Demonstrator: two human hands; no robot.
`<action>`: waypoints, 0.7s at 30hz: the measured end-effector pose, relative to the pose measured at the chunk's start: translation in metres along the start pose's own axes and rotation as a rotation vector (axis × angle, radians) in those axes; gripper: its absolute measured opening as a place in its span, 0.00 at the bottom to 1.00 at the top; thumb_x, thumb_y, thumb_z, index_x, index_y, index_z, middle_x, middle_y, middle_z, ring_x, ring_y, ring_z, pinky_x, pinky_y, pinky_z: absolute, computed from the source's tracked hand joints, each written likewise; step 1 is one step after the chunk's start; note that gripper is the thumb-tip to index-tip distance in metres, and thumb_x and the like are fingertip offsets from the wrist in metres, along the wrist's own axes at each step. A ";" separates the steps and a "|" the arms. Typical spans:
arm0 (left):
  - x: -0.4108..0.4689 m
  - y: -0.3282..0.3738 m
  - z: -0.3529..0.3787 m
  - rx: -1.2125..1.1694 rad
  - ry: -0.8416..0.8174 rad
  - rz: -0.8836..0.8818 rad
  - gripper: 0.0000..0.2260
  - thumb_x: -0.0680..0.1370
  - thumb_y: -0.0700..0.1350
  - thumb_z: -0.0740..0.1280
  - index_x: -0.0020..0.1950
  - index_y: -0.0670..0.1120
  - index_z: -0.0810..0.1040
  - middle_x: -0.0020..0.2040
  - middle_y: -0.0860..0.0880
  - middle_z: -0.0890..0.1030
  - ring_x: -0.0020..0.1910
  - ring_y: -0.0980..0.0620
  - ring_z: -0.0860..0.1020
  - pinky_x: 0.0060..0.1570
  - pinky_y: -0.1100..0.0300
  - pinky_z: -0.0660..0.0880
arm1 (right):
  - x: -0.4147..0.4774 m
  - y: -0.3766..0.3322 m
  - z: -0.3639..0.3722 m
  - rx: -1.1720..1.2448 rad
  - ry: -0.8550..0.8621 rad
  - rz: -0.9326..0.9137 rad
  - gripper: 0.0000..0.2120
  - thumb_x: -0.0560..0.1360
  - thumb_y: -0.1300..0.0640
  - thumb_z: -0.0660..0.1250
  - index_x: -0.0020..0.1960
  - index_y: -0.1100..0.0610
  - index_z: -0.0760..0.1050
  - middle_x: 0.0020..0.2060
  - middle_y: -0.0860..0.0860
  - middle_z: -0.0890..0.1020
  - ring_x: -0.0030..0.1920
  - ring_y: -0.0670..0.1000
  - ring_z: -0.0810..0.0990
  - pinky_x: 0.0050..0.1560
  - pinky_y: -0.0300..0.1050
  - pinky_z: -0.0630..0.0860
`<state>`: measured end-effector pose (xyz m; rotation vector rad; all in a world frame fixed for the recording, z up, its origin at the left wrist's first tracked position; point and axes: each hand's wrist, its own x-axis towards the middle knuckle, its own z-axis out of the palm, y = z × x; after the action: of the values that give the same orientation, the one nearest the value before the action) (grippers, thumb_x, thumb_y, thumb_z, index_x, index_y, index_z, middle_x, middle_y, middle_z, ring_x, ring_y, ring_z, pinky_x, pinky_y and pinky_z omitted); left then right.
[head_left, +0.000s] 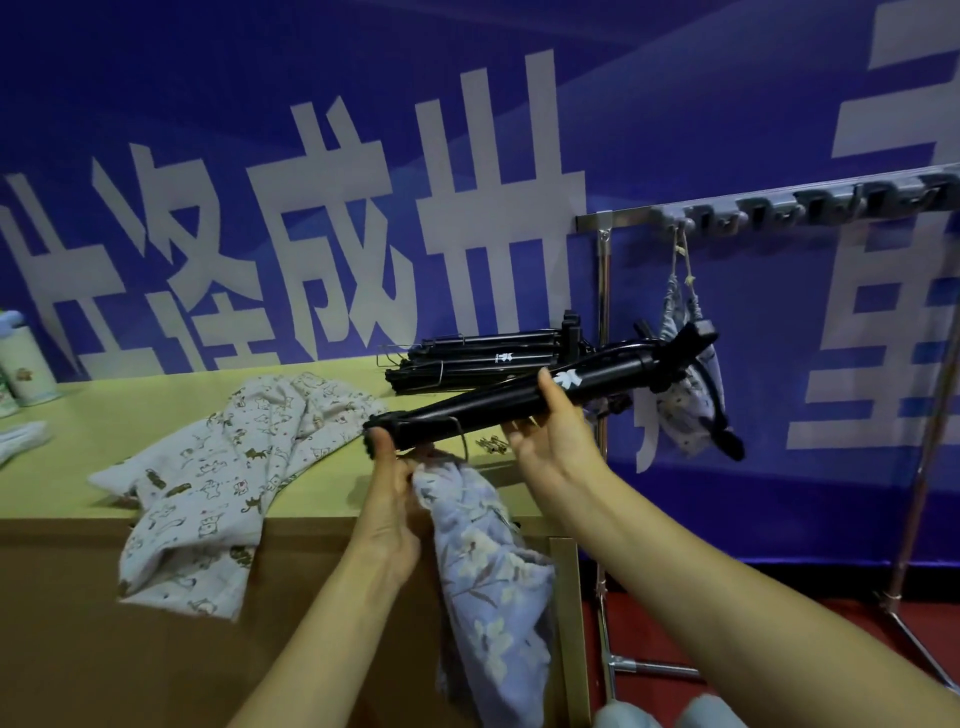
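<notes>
I hold a black clip hanger (613, 374) slanted above the table's right end. My right hand (550, 431) grips its bar near the middle, thumb on top. My left hand (389, 478) pinches the hanger's left end together with the top of a lavender floral garment (488, 566), which hangs down past the table edge. A wire clip on the hanger sits just above that cloth.
A cream animal-print garment (218, 467) lies over the yellow-green table (104, 415) and its front edge. A stack of black hangers (483, 358) rests at the back. A metal clothes rack (602, 312) stands to the right with a hanging floral garment (685, 389). Bottles (26, 364) stand far left.
</notes>
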<state>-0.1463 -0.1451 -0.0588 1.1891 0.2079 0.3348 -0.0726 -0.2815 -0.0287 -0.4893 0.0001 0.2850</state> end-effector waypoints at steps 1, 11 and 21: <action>0.000 0.001 -0.006 -0.018 -0.008 -0.002 0.44 0.56 0.78 0.58 0.49 0.41 0.81 0.46 0.41 0.85 0.50 0.43 0.81 0.57 0.48 0.74 | 0.003 -0.005 -0.001 0.006 0.013 -0.014 0.26 0.75 0.55 0.67 0.71 0.55 0.66 0.60 0.56 0.78 0.56 0.55 0.79 0.54 0.50 0.78; 0.005 0.014 -0.022 0.387 0.164 0.145 0.26 0.81 0.59 0.49 0.47 0.45 0.82 0.55 0.42 0.81 0.56 0.45 0.77 0.59 0.51 0.73 | -0.002 -0.014 -0.007 0.000 -0.008 -0.104 0.22 0.79 0.58 0.63 0.71 0.51 0.63 0.53 0.54 0.78 0.47 0.52 0.81 0.48 0.49 0.78; -0.005 0.028 -0.014 1.396 0.156 0.279 0.33 0.79 0.63 0.40 0.47 0.48 0.81 0.46 0.48 0.81 0.52 0.46 0.79 0.52 0.52 0.74 | -0.023 0.003 0.009 -0.196 -0.228 -0.202 0.16 0.79 0.59 0.61 0.66 0.51 0.67 0.45 0.51 0.77 0.43 0.49 0.79 0.48 0.46 0.77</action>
<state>-0.1600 -0.1259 -0.0382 2.5867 0.4420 0.5486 -0.0959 -0.2813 -0.0207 -0.6440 -0.2998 0.1419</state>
